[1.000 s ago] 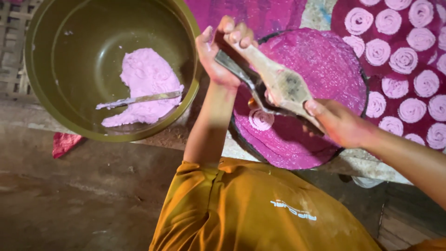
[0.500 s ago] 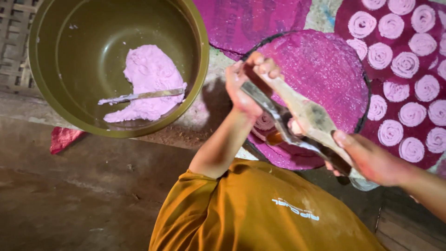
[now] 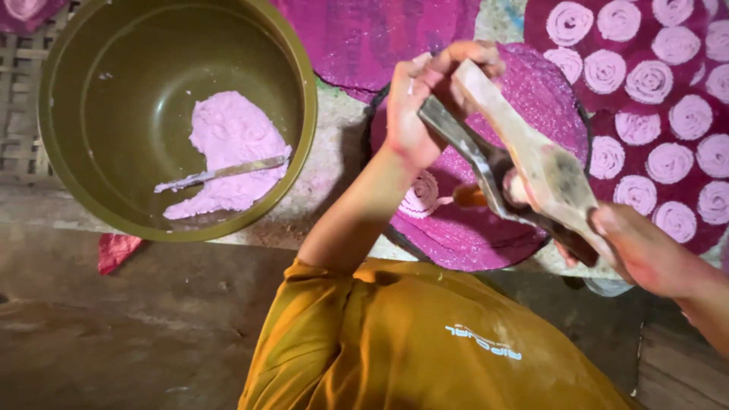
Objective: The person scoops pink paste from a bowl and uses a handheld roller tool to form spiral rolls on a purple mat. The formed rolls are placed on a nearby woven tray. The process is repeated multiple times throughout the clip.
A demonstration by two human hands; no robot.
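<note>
My left hand (image 3: pixel 414 114) is shut on the far ends of a two-armed wooden and metal press (image 3: pixel 535 163). My right hand (image 3: pixel 645 250) grips its near end. I hold the press tilted above a round purple mat (image 3: pixel 547 91), and a bit of pink dough shows at the press's middle. One pink dough spiral (image 3: pixel 421 193) lies on that mat, just below my left wrist. To the left stands an olive-green bowl (image 3: pixel 304 114) with a lump of pink dough (image 3: pixel 228 148) and a flat metal blade (image 3: pixel 228 171) lying across it.
At the right, a dark purple mat (image 3: pixel 585 64) carries several pink dough spirals in rows. Another purple mat (image 3: pixel 380 38) lies at the top middle. A red cloth scrap (image 3: pixel 114 250) sits below the bowl, on woven bamboo (image 3: pixel 15 114). My orange shirt fills the bottom.
Both hands and the press have shifted to the right and lower over the round mat, and the press now tilts more steeply. The bowl and the spiral have stayed put.
</note>
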